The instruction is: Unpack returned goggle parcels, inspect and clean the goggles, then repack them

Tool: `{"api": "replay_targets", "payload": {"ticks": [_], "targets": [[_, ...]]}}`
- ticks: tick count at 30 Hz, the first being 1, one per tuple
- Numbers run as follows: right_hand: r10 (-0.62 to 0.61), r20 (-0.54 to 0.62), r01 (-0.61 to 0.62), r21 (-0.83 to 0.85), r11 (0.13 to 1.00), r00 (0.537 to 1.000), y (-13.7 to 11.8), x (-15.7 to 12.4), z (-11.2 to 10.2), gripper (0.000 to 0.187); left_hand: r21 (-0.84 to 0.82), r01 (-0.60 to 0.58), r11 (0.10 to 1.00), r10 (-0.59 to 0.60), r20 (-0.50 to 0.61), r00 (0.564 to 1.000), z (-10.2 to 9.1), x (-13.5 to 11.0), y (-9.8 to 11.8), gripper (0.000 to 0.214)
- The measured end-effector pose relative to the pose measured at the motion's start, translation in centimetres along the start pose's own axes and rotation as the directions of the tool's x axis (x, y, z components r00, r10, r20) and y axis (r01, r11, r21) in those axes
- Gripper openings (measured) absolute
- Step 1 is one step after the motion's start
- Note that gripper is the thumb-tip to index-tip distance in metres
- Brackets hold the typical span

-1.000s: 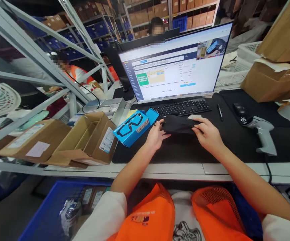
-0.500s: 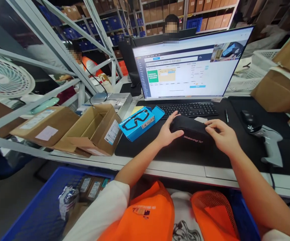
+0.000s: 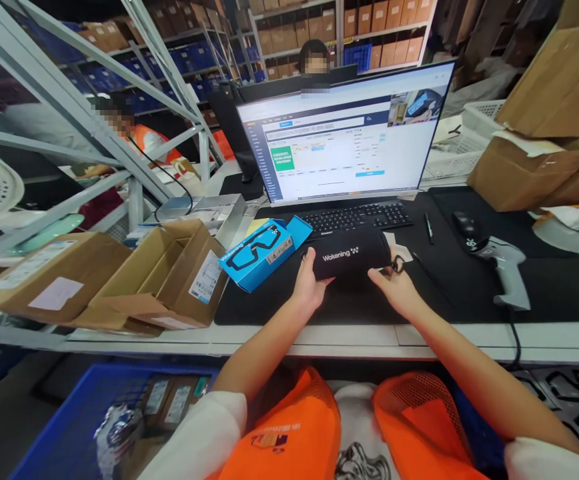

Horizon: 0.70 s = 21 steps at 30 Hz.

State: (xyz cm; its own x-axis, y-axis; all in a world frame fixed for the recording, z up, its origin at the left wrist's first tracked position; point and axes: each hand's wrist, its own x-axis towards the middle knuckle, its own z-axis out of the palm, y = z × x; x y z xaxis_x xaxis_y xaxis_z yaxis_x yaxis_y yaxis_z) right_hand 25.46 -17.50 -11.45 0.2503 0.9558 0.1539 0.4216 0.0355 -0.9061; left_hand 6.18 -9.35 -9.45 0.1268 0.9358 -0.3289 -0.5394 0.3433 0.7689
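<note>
Both my hands hold a black soft case (image 3: 349, 255) with white lettering, lifted just above the black desk mat (image 3: 469, 287). My left hand (image 3: 308, 287) grips its left end from below. My right hand (image 3: 393, 288) holds its right end, fingers closed near a small ring or clip there. A blue box (image 3: 264, 252) printed with goggles lies right beside the case on the left. A small white paper (image 3: 398, 248) lies behind my right hand.
A keyboard (image 3: 354, 217) and lit monitor (image 3: 344, 137) stand behind the case. A pen (image 3: 428, 227), mouse (image 3: 463, 223) and barcode scanner (image 3: 504, 270) lie to the right. Open cardboard boxes (image 3: 164, 280) sit on the left. A blue crate (image 3: 84, 427) is below. Two other people sit behind.
The case has been turned over in my hands, so its white lettering now faces me the right way up. It has also been raised a little off the mat.
</note>
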Motion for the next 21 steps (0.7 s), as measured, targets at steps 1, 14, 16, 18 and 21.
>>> {"api": "replay_targets", "payload": {"ticks": [1,14,16,18,21], "targets": [[0.001,-0.049,0.001,0.047,0.999,0.999,0.1,0.7,-0.4,0.090,0.039,-0.016,0.999,0.016,0.022,1.000,-0.1,-0.4,-0.2,0.048],[0.291,0.048,-0.251,0.649,0.718,0.956,0.8,5.9,-3.8,0.057,0.779,-0.621,0.087,0.105,0.612,0.784,-1.2,2.1,6.4,0.076],[0.341,-0.006,-0.230,0.727,0.647,0.940,1.7,6.3,-3.6,0.051,0.808,-0.541,-0.233,0.240,0.587,0.773,-1.7,3.6,9.3,0.076],[0.368,-0.065,-0.182,0.782,0.596,0.927,2.6,6.4,-3.6,0.050,0.827,-0.347,-0.443,0.317,0.506,0.802,-2.5,5.5,12.0,0.086],[0.393,-0.126,-0.118,0.833,0.540,0.911,3.2,6.5,-3.8,0.051,0.857,-0.187,-0.481,0.237,0.332,0.913,-3.8,8.2,15.2,0.112]]}}
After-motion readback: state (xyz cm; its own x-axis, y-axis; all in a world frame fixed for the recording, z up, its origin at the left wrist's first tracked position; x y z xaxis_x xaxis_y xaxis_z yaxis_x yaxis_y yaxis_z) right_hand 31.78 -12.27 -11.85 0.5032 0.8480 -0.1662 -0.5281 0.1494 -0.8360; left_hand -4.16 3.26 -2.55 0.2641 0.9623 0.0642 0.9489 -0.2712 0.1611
